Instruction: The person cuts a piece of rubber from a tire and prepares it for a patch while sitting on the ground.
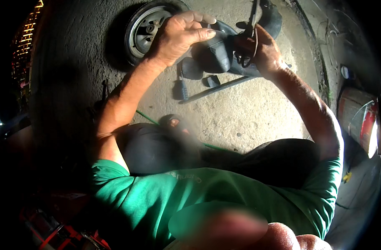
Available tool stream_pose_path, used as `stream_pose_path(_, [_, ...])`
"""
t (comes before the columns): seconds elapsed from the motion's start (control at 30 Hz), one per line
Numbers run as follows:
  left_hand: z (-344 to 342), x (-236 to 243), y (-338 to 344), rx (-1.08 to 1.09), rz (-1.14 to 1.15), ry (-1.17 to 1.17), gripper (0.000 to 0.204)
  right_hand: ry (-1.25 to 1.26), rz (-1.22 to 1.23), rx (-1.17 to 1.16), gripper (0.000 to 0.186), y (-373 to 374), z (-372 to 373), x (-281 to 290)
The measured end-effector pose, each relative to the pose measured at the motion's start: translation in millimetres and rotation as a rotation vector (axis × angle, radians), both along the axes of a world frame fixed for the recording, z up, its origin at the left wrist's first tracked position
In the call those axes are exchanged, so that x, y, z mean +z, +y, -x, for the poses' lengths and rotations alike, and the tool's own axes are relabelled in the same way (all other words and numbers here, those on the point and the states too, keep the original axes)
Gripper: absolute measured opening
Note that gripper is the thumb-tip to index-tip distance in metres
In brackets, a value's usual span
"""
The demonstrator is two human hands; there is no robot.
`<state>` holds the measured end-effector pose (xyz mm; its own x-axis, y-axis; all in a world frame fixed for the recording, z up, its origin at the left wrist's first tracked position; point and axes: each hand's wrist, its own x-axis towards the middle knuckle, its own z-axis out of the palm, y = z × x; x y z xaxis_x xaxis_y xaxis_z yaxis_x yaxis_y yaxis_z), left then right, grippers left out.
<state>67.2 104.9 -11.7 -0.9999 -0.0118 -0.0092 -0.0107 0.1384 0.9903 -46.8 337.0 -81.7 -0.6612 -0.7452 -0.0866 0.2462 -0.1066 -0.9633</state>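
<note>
My left hand (182, 35) reaches over a black, angular rubber-like piece (215, 52). Its thumb lies along that piece's top edge, with the fingers bent above; whether they pinch it is unclear. On the other side, my right hand (265, 52) is closed round a dark tool (253, 25) with a thin shaft pointing away and a loop below. The fingers and shadow hide much of this tool. Behind and between the hands runs a dark, curved rubber tube (271, 18). A wheel with a tyre (146, 31) lies just left of my left hand.
A long dark bar (217, 89) and a small black piece (212, 81) lie on the rough concrete floor (261, 112). Near my legs runs a green cord (146, 116). At far right stands a red and pale bucket (359, 116). Red-framed gear (61, 233) sits at lower left.
</note>
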Motion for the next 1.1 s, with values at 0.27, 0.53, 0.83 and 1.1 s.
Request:
stream_pose_path(0.27, [0,-10,-6,-0.087,0.082,-0.248,0.044,0.059,0.017,-0.017,0.058,1,10,-7])
stream_pose_path(0.53, [17,-152,-33,0.018,0.335,-0.342,0.033,0.439,-0.570,-0.156,0.037,6,45,-79])
stream_pose_path(0.83, [-62,-246,-75,-0.101,1.037,-0.266,0.045,0.048,-0.525,-0.048,0.042,54,9,-122])
stream_pose_path(1.1, [-57,-244,-60,-0.301,1.263,-0.256,0.070,0.118,-0.517,0.137,0.040,44,-5,-92])
